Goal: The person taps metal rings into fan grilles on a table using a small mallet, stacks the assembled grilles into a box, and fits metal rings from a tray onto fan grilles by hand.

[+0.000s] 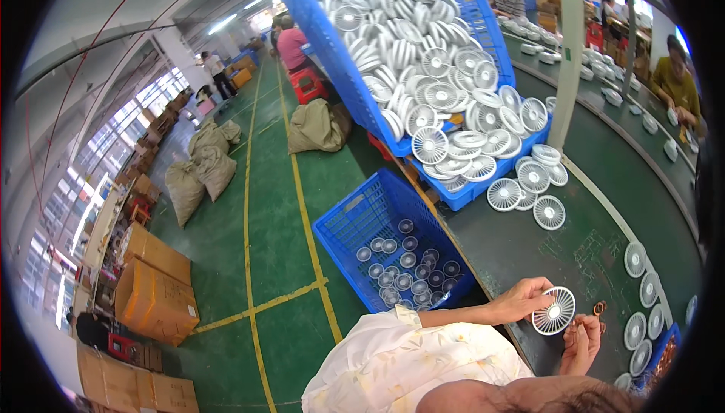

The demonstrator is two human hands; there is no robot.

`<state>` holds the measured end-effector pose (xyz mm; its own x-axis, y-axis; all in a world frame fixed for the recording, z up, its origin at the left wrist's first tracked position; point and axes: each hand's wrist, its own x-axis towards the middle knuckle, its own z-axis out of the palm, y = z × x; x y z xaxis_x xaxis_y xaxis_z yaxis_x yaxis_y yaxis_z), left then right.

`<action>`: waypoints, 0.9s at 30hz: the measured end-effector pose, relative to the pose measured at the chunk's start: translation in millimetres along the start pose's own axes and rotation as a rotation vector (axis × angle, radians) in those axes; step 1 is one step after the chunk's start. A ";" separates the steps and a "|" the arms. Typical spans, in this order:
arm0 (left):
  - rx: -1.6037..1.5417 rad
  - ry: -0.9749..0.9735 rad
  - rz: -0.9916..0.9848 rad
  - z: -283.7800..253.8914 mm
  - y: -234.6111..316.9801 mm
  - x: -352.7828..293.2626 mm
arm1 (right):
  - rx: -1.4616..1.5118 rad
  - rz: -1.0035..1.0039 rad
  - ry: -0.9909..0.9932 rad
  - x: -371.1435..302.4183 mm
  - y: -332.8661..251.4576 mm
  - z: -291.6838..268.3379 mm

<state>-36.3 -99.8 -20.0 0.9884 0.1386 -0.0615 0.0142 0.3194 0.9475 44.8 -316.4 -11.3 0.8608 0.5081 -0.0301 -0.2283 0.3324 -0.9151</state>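
My left hand (522, 301) grips a round white fan grille (553, 312) by its rim, with the spoked face turned up. Close beside it, my right hand (580, 343) is closed, thumb and fingers pinched together. What sits between those fingertips is too small to make out. A small copper-coloured ring-like part (599, 309) shows just beyond the right fingers; I cannot tell whether it is held or lies on the dark worktop (504, 253). Several more white grilles (635, 330) lie in a row along the right side of the bench.
A tilted blue crate (362, 126) heaped with white grilles stands on the bench ahead; loose grilles (549, 212) lie by it. Left of the bench, a lower blue crate (349, 208) holds several grilles. A blue bin (667, 352) with copper-coloured parts is at right. People sit along the conveyor (604, 115).
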 end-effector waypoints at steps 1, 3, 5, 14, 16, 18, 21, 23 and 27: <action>0.043 -0.015 -0.007 -2.3 -5.7 3.2 | -0.043 -0.020 0.085 -8.5 -14.0 21.2; 0.196 0.020 0.045 -10.5 -9.6 3.4 | -0.248 -0.054 0.005 -4.7 -18.3 26.9; 0.222 0.135 0.107 -29.2 -12.1 -7.0 | -0.262 -0.032 -0.049 11.7 -13.3 47.4; -0.212 0.141 -0.110 -6.6 16.9 2.9 | -0.108 0.012 -0.057 10.0 -6.7 53.1; -0.205 0.149 -0.113 -7.0 16.4 2.7 | -0.126 -0.002 -0.054 10.6 -2.4 54.3; -0.250 0.165 -0.125 -8.0 16.7 2.6 | -0.136 -0.015 -0.058 12.5 -1.0 59.3; -0.261 0.168 -0.132 -12.5 15.7 1.1 | -0.264 -0.077 -0.071 14.7 -1.5 65.6; -0.257 0.174 -0.131 -13.8 15.5 1.0 | -0.377 -0.123 -0.087 16.6 -4.2 71.6; -0.228 0.167 -0.125 -18.5 7.4 0.9 | -0.704 -0.288 -0.104 21.0 -10.2 85.9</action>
<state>-38.2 -80.0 -18.9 0.9423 0.2315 -0.2417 0.0808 0.5434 0.8356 26.1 -240.9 32.0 0.7875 0.5616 0.2539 0.3714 -0.1036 -0.9227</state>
